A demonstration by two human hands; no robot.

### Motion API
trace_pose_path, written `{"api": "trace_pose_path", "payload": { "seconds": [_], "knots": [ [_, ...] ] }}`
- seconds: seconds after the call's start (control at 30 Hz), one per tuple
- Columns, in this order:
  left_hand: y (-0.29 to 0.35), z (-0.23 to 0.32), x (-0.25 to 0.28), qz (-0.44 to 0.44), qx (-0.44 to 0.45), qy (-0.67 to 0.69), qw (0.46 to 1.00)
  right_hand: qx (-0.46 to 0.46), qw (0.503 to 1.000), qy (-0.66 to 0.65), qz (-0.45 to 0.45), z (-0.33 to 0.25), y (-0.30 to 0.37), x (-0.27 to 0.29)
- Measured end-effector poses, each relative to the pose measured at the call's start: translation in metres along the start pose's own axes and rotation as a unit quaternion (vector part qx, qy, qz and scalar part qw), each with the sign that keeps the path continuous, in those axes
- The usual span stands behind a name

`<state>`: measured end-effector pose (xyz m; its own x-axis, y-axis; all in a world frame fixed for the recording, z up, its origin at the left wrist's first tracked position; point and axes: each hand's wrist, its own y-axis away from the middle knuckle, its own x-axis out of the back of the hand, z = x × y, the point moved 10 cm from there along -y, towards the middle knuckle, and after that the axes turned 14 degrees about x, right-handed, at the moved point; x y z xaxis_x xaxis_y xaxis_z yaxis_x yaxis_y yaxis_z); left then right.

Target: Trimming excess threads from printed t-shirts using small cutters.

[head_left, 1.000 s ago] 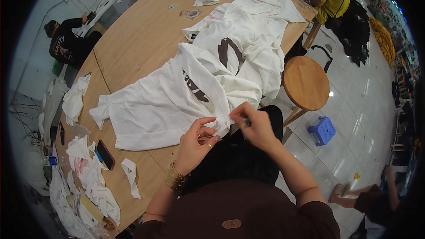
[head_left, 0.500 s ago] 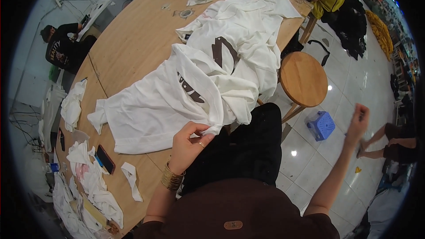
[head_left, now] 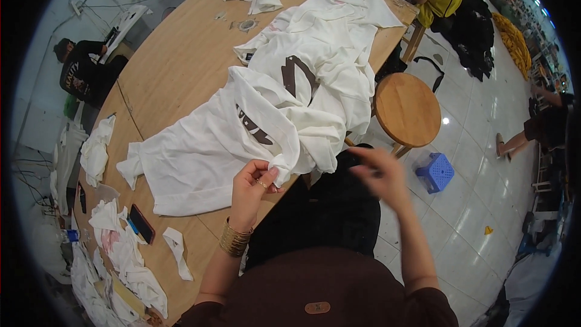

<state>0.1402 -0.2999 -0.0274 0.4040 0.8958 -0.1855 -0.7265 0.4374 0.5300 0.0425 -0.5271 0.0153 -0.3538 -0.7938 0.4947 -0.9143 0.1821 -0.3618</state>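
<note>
A white shirt with a dark brown print lies spread and partly bunched on the wooden table's near edge. My left hand, with a ring and stacked gold bangles, pinches a gathered bit of its hem between thumb and fingers. To the right of that hem, over my dark-trousered lap, is my right hand. It is apart from the cloth, and motion smears its fingers. Beyond the held part, more white garments with dark prints are heaped along the table edge.
On the wooden table lie a phone, a white fabric strip and white scraps. Right of me stand a round wooden stool and a blue plastic stool. Other people sit at the far left and far right.
My right hand has swung in from far out on the right toward the hem. My left hand keeps its pinch on the shirt. A person at the far right has shifted.
</note>
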Motion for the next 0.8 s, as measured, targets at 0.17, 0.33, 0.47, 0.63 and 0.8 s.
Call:
{"api": "trace_pose_path", "payload": {
  "seconds": [0.17, 0.33, 0.47, 0.63, 0.8],
  "knots": [
    [0.007, 0.014, 0.004, 0.014, -0.046, -0.014, 0.999, 0.09, 0.985, -0.08, -0.124, -0.033, -0.038, -0.097],
    [0.017, 0.013, 0.064, 0.086, -0.08, -0.039, 0.992, 0.046, 0.997, -0.069, -0.005, -0.021, -0.063, -0.064],
    [0.041, 0.013, 0.135, 0.248, -0.118, 0.111, 0.955, 0.02, 0.979, -0.112, 0.17, 0.009, -0.063, -0.01],
    [0.086, -0.002, 0.261, 0.347, -0.228, 0.275, 0.867, -0.069, 0.895, -0.296, 0.327, 0.057, -0.034, 0.034],
    [0.168, 0.01, 0.361, 0.411, -0.383, 0.313, 0.766, -0.068, 0.84, -0.321, 0.433, 0.074, -0.019, 0.07]
  ]
}}
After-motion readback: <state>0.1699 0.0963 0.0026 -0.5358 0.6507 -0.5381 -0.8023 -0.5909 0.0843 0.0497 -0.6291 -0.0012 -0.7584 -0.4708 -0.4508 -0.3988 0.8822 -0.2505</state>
